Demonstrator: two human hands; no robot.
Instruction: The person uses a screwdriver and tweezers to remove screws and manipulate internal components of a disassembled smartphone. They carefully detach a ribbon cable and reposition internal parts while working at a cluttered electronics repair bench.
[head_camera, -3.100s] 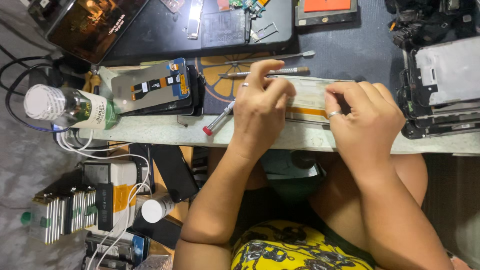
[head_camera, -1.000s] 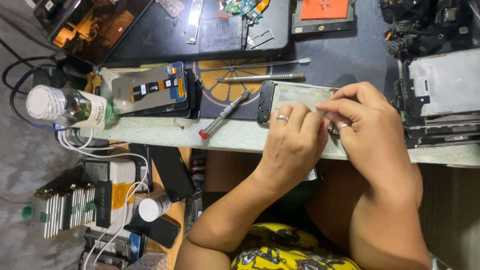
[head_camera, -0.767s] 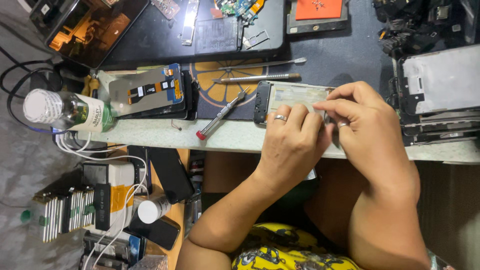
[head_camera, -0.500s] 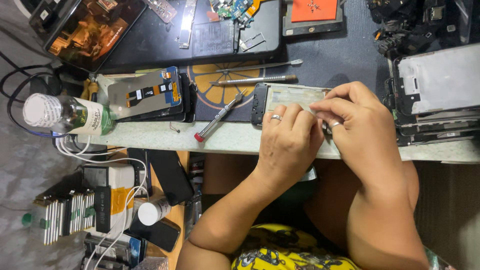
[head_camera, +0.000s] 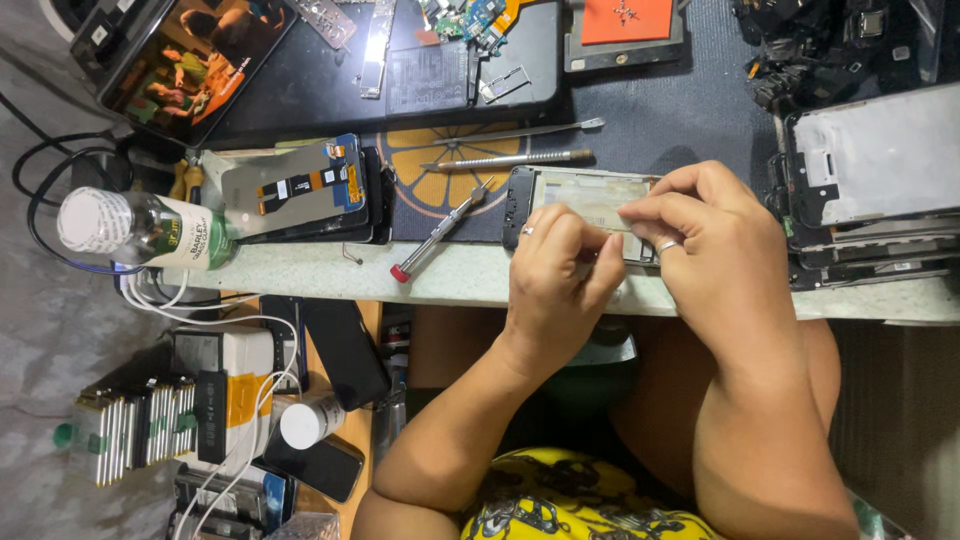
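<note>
Workbench (head_camera: 700, 295) edge carries phone frame (head_camera: 580, 195), flat, near centre. Right hand (head_camera: 715, 250) arches over frame's right end, fingers bent, tips pinching at its surface. Left hand (head_camera: 560, 275) curled, fingertips pressed on frame's lower edge. Red-tipped screwdriver (head_camera: 438, 232) lies left, apart.

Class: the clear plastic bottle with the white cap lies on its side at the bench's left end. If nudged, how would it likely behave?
The clear plastic bottle lies on its side, so it would probably roll. It sits beside the pale bench edge, so it might drop off. It is likely light, though its fill cannot be judged.
</note>
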